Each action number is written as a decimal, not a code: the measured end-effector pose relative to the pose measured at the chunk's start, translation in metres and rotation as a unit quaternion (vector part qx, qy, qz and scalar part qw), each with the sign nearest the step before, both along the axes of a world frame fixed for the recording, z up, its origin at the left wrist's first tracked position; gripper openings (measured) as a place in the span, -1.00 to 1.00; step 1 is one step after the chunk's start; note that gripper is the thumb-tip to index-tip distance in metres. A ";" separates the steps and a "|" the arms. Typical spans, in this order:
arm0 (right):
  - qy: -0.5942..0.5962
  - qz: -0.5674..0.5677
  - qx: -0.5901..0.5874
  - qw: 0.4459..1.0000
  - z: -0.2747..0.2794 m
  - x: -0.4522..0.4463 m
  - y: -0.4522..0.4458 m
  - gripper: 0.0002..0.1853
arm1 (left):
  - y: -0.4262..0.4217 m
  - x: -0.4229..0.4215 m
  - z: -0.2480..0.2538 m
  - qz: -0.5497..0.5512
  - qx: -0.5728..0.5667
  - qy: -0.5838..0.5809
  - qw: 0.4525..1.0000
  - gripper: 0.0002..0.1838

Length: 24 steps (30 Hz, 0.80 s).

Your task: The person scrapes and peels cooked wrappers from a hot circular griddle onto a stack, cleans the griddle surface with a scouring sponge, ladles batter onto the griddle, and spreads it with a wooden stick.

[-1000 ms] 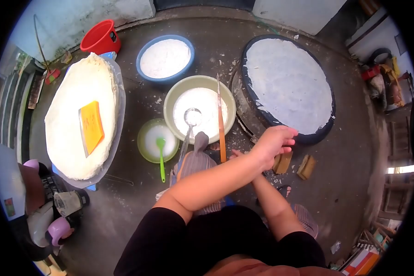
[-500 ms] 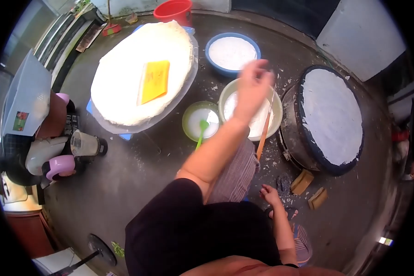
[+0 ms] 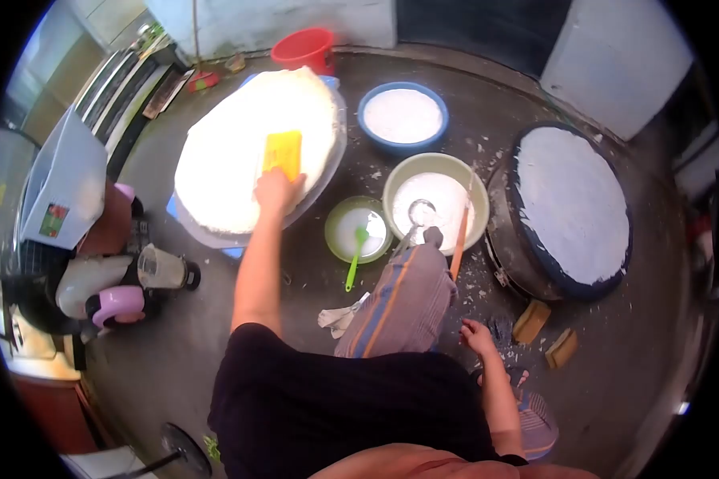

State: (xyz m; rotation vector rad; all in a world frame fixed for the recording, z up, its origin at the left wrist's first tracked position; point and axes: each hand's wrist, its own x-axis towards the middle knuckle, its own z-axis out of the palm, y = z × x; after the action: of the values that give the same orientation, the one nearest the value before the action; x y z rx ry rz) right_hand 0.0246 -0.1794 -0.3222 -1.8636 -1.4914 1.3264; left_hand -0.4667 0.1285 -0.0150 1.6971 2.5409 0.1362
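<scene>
My left hand [image 3: 275, 190] has its fingers closed on the near end of a yellow scraper [image 3: 284, 152], which rests on a thick pale stack of thin round sheets [image 3: 228, 152]. Low on the right, beside my knee, my right hand [image 3: 478, 335] holds nothing, its fingers loosely apart. A round black-rimmed griddle [image 3: 571, 203] carries a thin white sheet with ragged edges. Between stack and griddle is a pale green basin [image 3: 481, 195] of white batter, with a metal ladle [image 3: 422, 211] and a long wooden stick [image 3: 460, 239] in it.
A blue basin [image 3: 442, 132] of white material stands behind the green one. A small green bowl [image 3: 331, 231] holds white liquid and a green spoon [image 3: 355, 259]. Two wooden blocks [image 3: 530, 321] lie near the griddle. A red bucket [image 3: 303, 52] is at the back; a pink-handled container [image 3: 120, 305] is left.
My left hand has swung from near the griddle, over the basins, to the stack and taken hold of the yellow scraper. The view has turned left. My right hand stays low.
</scene>
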 end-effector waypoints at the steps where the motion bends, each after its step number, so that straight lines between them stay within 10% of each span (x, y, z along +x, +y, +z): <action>1: -0.002 -0.016 0.000 1.000 0.033 -0.009 0.007 -0.65 | 0.006 -0.005 0.002 -0.030 -0.033 -0.014 0.999 -0.41; 4: 0.095 -0.125 -0.119 0.980 0.136 -0.038 0.033 -0.65 | 0.020 -0.005 0.021 -0.005 0.067 0.088 0.994 -0.62; 11: -0.002 -0.099 0.163 0.982 0.241 -0.051 0.061 -0.63 | -0.019 0.077 0.108 -0.261 0.335 0.024 0.905 -0.85; 20: -0.362 -0.047 0.446 0.817 0.377 -0.044 0.076 -0.49 | -0.124 0.279 0.076 -0.703 0.089 -0.168 0.685 -0.79; 24: -0.299 0.077 0.119 0.944 0.353 -0.008 0.046 -0.61 | -0.120 0.321 0.070 -0.777 -0.006 -0.340 0.530 -0.70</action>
State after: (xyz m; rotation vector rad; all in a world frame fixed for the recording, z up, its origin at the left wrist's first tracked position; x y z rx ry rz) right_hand 0.0163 -0.1339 0.0308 -2.1212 -2.0212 0.6024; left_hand -0.1462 0.0082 0.0552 2.4013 -0.0121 0.4547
